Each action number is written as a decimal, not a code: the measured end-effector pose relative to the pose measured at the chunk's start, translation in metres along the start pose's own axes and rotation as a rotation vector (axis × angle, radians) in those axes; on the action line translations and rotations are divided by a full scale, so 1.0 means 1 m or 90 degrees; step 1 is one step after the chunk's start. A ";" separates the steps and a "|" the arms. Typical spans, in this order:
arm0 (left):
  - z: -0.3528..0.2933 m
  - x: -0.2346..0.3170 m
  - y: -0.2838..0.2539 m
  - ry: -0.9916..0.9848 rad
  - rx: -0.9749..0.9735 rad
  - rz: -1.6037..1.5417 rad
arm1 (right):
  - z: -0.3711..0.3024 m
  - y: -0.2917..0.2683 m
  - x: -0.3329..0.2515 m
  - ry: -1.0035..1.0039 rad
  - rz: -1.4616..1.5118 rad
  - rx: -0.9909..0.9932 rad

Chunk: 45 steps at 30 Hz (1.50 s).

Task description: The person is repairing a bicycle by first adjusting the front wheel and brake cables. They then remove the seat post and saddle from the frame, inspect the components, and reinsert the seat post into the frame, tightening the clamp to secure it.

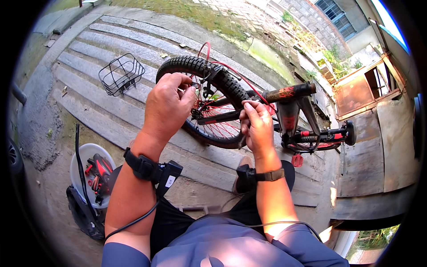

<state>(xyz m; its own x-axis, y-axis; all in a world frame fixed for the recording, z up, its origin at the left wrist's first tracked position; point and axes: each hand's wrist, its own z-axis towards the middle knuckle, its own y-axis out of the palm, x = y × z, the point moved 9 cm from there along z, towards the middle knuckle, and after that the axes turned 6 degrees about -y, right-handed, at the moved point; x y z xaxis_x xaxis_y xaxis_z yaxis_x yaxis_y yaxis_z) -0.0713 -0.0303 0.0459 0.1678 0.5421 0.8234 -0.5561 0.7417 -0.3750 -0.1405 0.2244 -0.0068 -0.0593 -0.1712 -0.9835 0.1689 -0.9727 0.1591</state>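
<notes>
we wear a blue-grey short-sleeved shirt (pixel 191 247) and black trousers (pixel 171 218). below our left hand (pixel 169 99) sits a broad black strap (pixel 141 164) with a boxy black unit (pixel 173 168), white label (pixel 170 181) and dark cable (pixel 134 223); below our right hand (pixel 259 127), a narrower dark strap (pixel 270 175) carries a black block (pixel 246 176), and a thin cable (pixel 288 222) crosses that arm.

The ground (pixel 120 133) bears bicycle (pixel 287 93), basket (pixel 129 84), bucket (pixel 74 165).

An outdoor yard, by the look of it: sunlit ridged paving (pixel 89 89), mossy ground (pixel 200 15), weeds (pixel 331 62), a block wall (pixel 309 22), a barred window (pixel 336 18), weathered panels (pixel 393 142) and bright sky (pixel 391 22).
</notes>
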 end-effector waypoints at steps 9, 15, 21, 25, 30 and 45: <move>-0.003 -0.027 0.043 -0.144 -0.095 0.024 | -0.007 -0.066 0.014 0.097 -0.182 -0.092; -0.006 -0.061 0.078 -0.206 -0.110 -0.022 | 0.003 -0.111 0.030 0.091 -0.173 0.024; -0.005 -0.079 0.116 -0.339 -0.153 -0.235 | 0.008 -0.103 0.033 0.106 -0.227 -0.021; -0.002 -0.084 0.125 -0.397 -0.140 -0.318 | 0.009 -0.091 0.037 0.120 -0.230 -0.041; 0.001 -0.088 0.129 -0.396 -0.144 -0.410 | 0.012 -0.091 0.039 0.104 -0.220 -0.039; 0.001 -0.076 0.123 -0.430 -0.189 -0.394 | 0.021 -0.086 0.043 0.120 -0.176 -0.038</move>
<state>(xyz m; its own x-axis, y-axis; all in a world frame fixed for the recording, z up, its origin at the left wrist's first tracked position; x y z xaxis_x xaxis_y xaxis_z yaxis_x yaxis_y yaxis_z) -0.1530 0.0190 -0.0628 -0.1938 -0.2525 0.9480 -0.2817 0.9399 0.1927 -0.1783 0.2978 -0.0613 0.0703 0.1347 -0.9884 0.2300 -0.9663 -0.1153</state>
